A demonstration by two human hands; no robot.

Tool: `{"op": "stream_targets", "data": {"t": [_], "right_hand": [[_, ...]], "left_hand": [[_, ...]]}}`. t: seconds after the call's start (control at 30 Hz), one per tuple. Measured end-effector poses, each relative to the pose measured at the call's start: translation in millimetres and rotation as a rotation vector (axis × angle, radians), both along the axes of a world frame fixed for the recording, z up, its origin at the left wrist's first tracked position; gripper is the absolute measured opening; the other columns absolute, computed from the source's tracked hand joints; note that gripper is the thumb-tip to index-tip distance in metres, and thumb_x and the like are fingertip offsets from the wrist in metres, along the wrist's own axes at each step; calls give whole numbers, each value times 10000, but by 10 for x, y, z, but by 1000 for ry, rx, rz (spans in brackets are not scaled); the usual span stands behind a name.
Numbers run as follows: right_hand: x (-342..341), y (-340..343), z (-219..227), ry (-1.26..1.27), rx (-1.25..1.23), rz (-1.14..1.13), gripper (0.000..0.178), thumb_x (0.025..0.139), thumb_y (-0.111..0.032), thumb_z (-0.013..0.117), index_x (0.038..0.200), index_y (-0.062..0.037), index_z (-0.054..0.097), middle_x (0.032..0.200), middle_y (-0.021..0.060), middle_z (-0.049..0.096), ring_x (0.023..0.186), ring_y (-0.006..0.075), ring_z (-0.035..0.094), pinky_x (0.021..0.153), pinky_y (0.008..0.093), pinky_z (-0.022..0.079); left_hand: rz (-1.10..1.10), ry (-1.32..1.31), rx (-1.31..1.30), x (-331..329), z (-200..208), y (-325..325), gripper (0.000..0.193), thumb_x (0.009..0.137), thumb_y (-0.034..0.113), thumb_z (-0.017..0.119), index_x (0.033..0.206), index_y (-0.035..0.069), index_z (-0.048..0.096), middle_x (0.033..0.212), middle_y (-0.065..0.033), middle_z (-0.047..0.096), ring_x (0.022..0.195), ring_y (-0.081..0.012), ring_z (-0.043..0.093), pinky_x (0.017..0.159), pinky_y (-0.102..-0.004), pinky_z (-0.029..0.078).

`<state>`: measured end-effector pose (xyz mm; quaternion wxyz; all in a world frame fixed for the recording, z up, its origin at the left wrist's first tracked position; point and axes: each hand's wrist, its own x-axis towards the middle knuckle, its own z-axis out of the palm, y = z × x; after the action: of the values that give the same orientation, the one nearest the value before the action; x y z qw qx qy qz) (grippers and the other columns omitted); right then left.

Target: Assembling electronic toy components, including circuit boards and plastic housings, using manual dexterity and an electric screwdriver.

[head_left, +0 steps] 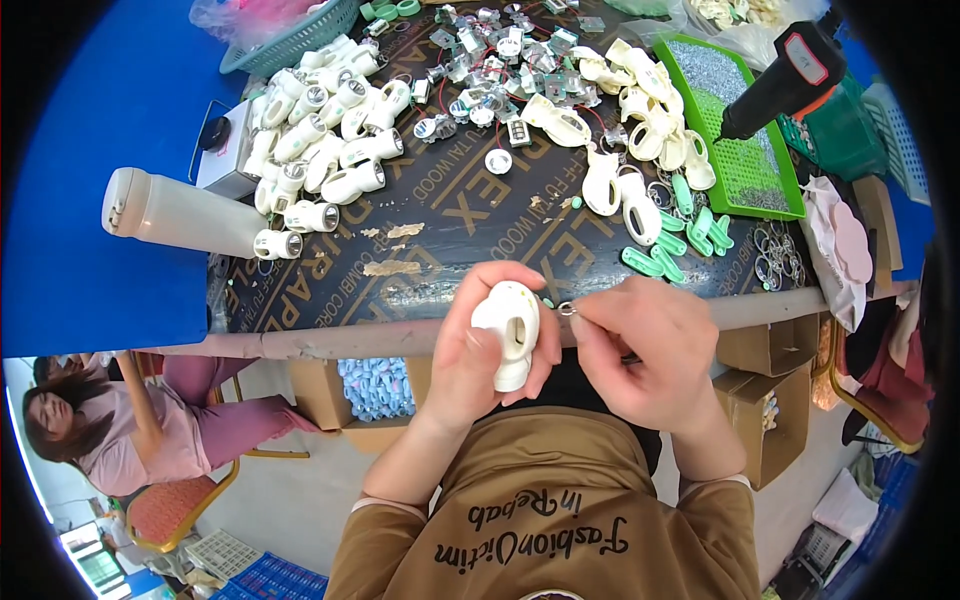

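Observation:
My left hand [462, 352] is closed around a small white plastic flashlight [518, 315] with an oval opening in its handle. Just to its right, my right hand [650, 345] pinches a small metal key ring [567, 309] between thumb and fingertips. Both hands are over the near edge of the dark table. Beyond the right hand lie loose green plastic clips [668, 262], and white shell halves [640, 110] form a heap behind them. More key rings [778, 258] sit at the table's right edge.
White flashlights [325, 140] are piled at left beside a cream flask [190, 212]. Circuit parts with wires [510, 60] spread across the back. At right, a black electric screwdriver [785, 80] is over a green tray [790, 200] of screws. A seated person [140, 420] is at left.

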<state>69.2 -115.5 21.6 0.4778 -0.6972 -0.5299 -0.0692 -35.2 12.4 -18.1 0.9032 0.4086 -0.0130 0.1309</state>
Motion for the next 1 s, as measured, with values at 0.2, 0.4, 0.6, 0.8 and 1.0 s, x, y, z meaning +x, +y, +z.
{"op": "stream_targets", "data": {"t": [0.2, 0.4, 0.6, 0.8, 1.0], "right_hand": [[-20, 50, 84, -151, -32, 23, 240, 597, -34, 668, 821, -16, 585, 614, 39, 450, 490, 182, 498, 407, 286, 392], [-58, 49, 120, -294, -39, -1, 291, 566, -82, 678, 826, -3, 574, 622, 34, 456, 502, 163, 503, 391, 270, 384], [-46, 49, 113, -201, -8, 46, 247, 557, -60, 668, 779, -19, 567, 620, 37, 478, 504, 177, 505, 406, 278, 391], [-46, 29, 106, -5, -1, 87, 195, 588, -8, 640, 769, -32, 573, 613, 54, 513, 502, 215, 519, 438, 302, 409], [-56, 46, 68, 165, -10, 102, 82, 710, 14, 604, 772, -31, 573, 617, 68, 550, 504, 230, 551, 454, 304, 422]], "left_hand": [[29, 40, 99, -50, 23, -51, 589, 863, 515, 509, 1139, 7, 394, 758, -109, 549, 481, -85, 462, 412, -194, 320], [93, 48, 213, -58, 46, -52, 592, 865, 484, 524, 1162, -21, 438, 770, -86, 552, 523, -80, 472, 461, -192, 351], [93, 63, 238, -77, 55, -41, 624, 873, 458, 521, 1235, -42, 429, 771, -66, 564, 523, -70, 476, 462, -188, 355], [36, 107, 188, -100, 46, -30, 657, 876, 492, 502, 1255, -38, 418, 776, -63, 569, 518, -70, 483, 446, -182, 357], [-5, 106, 153, -104, 36, -13, 676, 872, 507, 498, 1269, -31, 399, 781, -70, 571, 516, -72, 482, 449, -186, 372]]}}
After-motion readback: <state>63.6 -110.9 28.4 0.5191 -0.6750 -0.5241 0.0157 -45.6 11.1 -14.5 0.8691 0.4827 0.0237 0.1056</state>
